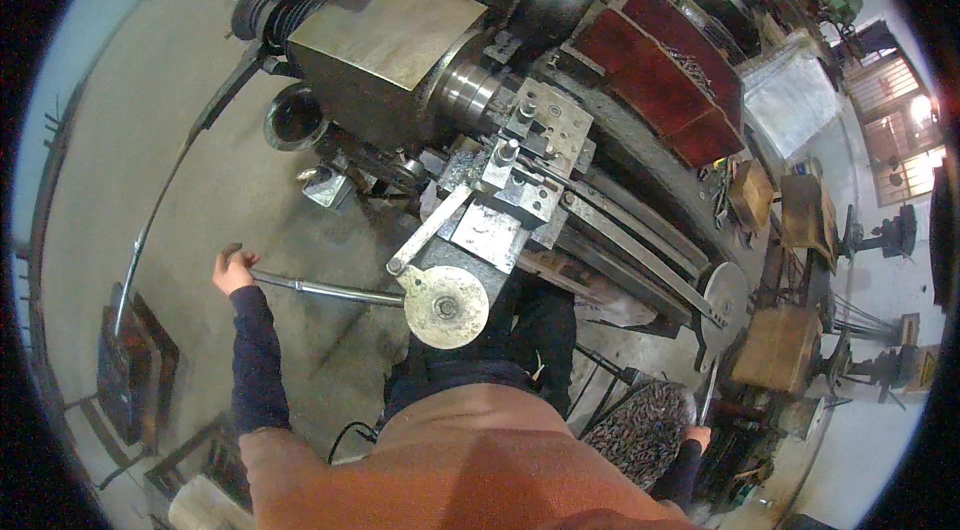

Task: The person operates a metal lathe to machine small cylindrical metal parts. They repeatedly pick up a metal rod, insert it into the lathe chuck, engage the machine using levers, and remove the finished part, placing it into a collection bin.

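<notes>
Silvery and slim, a lever [335,290] (quite shiny) meets the left hand [235,270].

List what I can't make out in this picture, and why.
In the head view:
- Right hand: its finger grip on the steel lever, too small.
- Heap of small metal parts: single shapes, too small and crowded.
- Feet: hidden behind the lathe.
- Orange sweater: cut off by the lower edge.
- Window: what lies beyond, lost in glare.
</notes>
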A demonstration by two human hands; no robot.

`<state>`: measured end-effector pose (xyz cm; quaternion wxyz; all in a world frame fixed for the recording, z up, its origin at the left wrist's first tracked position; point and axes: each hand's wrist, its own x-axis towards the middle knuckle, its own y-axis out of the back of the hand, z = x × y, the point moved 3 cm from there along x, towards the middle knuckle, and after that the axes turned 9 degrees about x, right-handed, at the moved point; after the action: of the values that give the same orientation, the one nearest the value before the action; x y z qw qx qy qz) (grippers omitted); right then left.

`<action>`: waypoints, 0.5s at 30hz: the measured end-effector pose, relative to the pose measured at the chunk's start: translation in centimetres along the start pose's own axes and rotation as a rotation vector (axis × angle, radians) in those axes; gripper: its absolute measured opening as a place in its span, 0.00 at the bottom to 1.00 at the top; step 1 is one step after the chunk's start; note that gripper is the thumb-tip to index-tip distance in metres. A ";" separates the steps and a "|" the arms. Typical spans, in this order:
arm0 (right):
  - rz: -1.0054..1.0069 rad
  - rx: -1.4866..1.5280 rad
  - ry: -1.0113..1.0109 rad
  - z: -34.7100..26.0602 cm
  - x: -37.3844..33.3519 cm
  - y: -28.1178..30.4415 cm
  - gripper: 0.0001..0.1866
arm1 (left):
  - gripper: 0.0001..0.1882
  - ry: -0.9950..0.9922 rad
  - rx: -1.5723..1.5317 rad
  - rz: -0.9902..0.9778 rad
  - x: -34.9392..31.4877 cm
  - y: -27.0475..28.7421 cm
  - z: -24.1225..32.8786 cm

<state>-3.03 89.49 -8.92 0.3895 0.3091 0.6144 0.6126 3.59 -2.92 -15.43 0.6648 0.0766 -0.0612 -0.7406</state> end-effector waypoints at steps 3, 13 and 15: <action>-0.033 0.034 -0.003 0.6 0.4 -0.3 0.19 | 0.11 -0.023 -0.035 -0.022 0.6 -0.5 -0.2; -0.013 0.023 -0.042 -1.1 -3.0 1.2 0.25 | 0.12 -0.006 -0.007 -0.034 0.2 -1.2 1.6; -0.008 0.035 -0.052 -0.8 -2.9 1.1 0.25 | 0.13 -0.009 0.003 -0.051 0.4 -1.2 1.5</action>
<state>-2.39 86.68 -7.62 0.4022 0.3293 0.6158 0.5920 2.03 -3.21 -14.20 0.6451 0.0758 -0.0636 -0.7577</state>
